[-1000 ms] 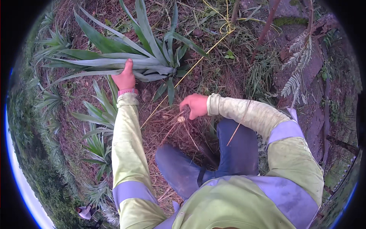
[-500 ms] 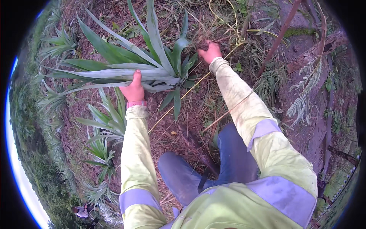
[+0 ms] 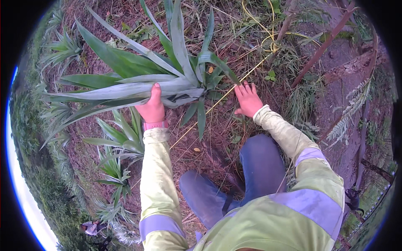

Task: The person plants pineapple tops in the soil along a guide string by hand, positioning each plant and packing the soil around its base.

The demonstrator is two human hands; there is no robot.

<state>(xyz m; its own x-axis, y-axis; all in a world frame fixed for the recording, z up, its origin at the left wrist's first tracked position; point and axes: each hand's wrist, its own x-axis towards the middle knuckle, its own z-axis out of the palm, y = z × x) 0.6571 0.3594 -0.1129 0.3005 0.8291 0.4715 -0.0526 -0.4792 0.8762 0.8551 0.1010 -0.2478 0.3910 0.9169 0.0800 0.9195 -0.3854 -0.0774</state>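
A large rosette plant (image 3: 125, 65) with long, pointed grey-green leaves leans to the left in front of me. My left hand (image 3: 153, 106) is closed around a bundle of its lower leaves, thumb on top. To the right of the plant's base, my right hand (image 3: 248, 101) is open, fingers spread, over the littered soil. Its fingertips are by a drooping leaf tip and beside a taut yellow string (image 3: 217, 103), which runs diagonally past the plant's base. I cannot tell whether this hand touches the string or the ground.
Smaller rosette plants (image 3: 125, 134) grow in a row on the left. At the right are a leaning reddish-brown branch (image 3: 322, 46), a log (image 3: 349, 67) and a fern-like frond (image 3: 349, 111). Another person (image 3: 91, 228) is far off at the lower left. My bent knees are below.
My right hand has let go of a clump of dry grass, opened, and come back toward me. My left hand keeps its hold on the leaves.
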